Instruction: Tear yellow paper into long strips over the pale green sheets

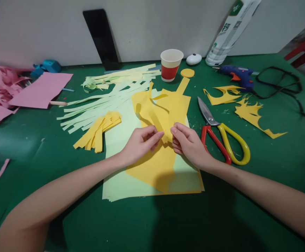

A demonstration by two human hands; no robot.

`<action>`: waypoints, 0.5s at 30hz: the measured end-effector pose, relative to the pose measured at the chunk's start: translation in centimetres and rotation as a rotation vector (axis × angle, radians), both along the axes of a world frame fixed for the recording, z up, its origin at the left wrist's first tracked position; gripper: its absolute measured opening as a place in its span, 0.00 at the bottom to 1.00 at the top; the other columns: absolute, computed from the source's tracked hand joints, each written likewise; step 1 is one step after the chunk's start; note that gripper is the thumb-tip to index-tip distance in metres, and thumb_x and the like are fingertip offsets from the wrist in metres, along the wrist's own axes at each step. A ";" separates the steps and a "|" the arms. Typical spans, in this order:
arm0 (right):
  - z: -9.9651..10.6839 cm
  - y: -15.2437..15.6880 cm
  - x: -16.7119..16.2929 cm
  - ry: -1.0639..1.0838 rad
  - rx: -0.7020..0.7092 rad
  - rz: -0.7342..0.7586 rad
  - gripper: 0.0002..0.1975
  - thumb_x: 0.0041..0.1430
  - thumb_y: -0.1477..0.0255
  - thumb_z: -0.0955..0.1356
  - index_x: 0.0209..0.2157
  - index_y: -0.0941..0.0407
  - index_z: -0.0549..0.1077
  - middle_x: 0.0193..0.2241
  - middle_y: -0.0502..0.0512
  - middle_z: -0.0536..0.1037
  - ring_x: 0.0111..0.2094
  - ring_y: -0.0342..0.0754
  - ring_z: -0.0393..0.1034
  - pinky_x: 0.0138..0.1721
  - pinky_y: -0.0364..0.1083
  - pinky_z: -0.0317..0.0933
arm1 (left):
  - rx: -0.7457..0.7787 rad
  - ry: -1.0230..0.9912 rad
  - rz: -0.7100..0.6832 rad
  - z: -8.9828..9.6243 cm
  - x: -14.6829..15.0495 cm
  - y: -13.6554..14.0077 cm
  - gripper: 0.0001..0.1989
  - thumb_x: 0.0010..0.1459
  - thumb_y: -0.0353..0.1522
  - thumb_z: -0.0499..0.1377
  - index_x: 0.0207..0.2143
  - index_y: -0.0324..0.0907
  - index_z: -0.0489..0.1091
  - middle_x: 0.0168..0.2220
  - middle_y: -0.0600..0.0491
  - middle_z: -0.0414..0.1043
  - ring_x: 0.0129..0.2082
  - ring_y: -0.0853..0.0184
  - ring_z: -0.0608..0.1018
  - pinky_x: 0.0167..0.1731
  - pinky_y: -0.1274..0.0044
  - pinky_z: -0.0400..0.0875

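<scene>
My left hand (144, 141) and my right hand (187, 141) are close together over the sheets, thumbs and fingers pinched. Between them is a yellow paper piece with curling strips (159, 120), its lower end at my fingertips. Yellow on yellow, its outline is hard to make out. Beneath lie yellow paper sheets (152, 171) on top of pale green paper sheets (118, 183). A bundle of yellow paper strips (99, 131) rests left of my left hand. Scissors (211, 120) with one red and one yellow handle lie open beside my right hand.
Fringed pale green paper (107, 98) spreads at the back left, near pink paper (43, 91). A paper cup (170, 66), a yellow paper disc (187, 72) and a white oval object (193, 59) stand behind. Yellow scraps (254, 115) and a corded glue gun (236, 75) lie right.
</scene>
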State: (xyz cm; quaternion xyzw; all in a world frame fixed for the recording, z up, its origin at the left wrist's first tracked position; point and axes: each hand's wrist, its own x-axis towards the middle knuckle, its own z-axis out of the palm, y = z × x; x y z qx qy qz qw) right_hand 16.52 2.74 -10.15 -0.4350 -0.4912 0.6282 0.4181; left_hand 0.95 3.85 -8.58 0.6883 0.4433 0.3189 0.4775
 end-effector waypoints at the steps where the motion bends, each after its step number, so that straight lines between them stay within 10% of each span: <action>1: 0.0 0.0 0.1 0.000 0.004 0.005 0.14 0.56 0.67 0.62 0.20 0.56 0.55 0.15 0.40 0.49 0.14 0.34 0.44 0.13 0.35 0.40 | -0.008 -0.006 0.003 0.0 0.0 0.0 0.17 0.57 0.36 0.52 0.17 0.39 0.59 0.15 0.58 0.62 0.17 0.75 0.64 0.22 0.80 0.59; 15: -0.1 0.0 0.0 0.021 -0.012 -0.030 0.14 0.56 0.66 0.62 0.21 0.55 0.56 0.15 0.40 0.49 0.14 0.35 0.44 0.14 0.36 0.41 | 0.054 0.103 -0.025 0.0 0.2 -0.2 0.17 0.58 0.36 0.50 0.17 0.40 0.58 0.16 0.58 0.60 0.18 0.74 0.62 0.21 0.79 0.56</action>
